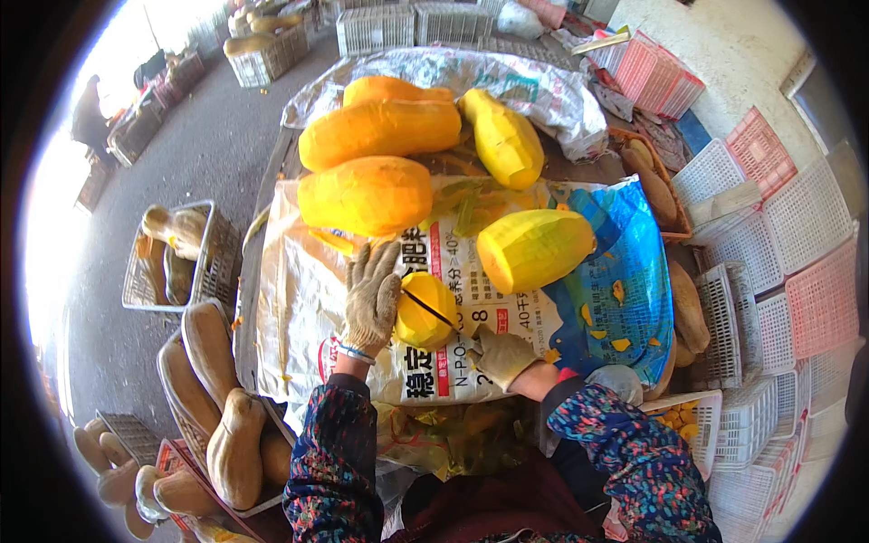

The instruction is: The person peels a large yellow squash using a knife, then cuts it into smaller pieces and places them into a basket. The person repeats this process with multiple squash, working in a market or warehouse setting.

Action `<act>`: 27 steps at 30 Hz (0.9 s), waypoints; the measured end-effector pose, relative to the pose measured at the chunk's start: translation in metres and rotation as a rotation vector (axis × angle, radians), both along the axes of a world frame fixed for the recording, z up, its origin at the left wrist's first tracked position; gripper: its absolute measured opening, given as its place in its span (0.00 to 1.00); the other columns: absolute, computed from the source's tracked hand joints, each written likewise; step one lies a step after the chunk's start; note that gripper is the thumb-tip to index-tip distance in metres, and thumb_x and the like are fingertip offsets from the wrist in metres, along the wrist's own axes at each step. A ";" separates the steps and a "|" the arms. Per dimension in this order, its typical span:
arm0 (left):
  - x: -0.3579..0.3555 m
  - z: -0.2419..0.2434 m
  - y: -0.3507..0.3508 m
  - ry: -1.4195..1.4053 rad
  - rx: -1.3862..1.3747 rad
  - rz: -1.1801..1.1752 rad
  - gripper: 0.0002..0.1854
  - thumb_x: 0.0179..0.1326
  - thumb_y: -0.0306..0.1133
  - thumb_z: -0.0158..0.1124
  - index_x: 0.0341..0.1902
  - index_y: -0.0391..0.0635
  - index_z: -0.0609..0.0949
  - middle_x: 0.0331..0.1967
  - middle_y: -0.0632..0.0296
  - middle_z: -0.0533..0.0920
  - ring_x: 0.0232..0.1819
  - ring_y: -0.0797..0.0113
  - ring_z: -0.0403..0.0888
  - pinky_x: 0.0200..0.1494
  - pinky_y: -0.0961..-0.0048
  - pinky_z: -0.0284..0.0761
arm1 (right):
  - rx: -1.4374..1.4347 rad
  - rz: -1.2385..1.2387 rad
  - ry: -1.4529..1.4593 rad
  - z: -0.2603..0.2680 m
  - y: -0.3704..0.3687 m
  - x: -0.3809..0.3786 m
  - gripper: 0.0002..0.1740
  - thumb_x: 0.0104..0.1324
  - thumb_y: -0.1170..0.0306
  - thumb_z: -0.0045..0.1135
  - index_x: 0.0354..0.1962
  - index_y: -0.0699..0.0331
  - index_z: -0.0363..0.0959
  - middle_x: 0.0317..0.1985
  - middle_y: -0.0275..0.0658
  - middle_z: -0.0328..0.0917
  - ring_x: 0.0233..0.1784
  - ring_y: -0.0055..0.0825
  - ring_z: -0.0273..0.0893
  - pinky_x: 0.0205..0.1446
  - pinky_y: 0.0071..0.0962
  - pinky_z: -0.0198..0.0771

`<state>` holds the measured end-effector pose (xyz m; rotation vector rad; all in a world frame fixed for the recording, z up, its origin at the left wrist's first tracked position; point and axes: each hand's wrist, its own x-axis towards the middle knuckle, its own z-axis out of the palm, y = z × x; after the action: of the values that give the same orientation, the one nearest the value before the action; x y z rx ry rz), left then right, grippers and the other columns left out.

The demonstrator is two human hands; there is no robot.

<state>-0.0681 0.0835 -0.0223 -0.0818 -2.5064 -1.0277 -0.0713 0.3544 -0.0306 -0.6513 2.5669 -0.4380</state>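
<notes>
A peeled yellow squash piece (419, 319) lies on a printed woven plastic sack (299, 319) in front of me. Across its top runs the dark, narrow blade of a knife (429, 305). My right hand (504, 356), in a knit work glove, is closed at the near right end of this blade, gripping the knife; the handle is hidden in the fingers. My gloved left hand (371, 295) rests against the left side of the piece, fingers pointing away from me. Right of it lies a peeled yellow squash (536, 250). Beyond are more peeled squashes, orange (366, 195) and yellow (506, 139).
Unpeeled squashes (234, 448) fill crates at the left, one a white plastic crate (125, 288). Stacked plastic crates (753, 414) line the right side. A basin of orange pieces (709, 434) stands near my right sleeve. A person (90, 119) is far off at the upper left.
</notes>
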 end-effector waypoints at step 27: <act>0.017 0.032 0.156 0.032 -0.207 0.700 0.29 0.54 0.49 0.75 0.58 0.51 0.81 0.57 0.53 0.79 0.59 0.45 0.75 0.61 0.48 0.74 | -0.501 -0.555 0.185 0.039 0.100 0.101 0.19 0.65 0.57 0.69 0.42 0.62 0.77 0.27 0.48 0.82 0.33 0.50 0.85 0.37 0.45 0.79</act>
<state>-0.0511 0.2399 0.0095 0.6629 -2.3141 -0.4706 0.0292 0.4548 0.0085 -0.1136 2.8097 -1.2831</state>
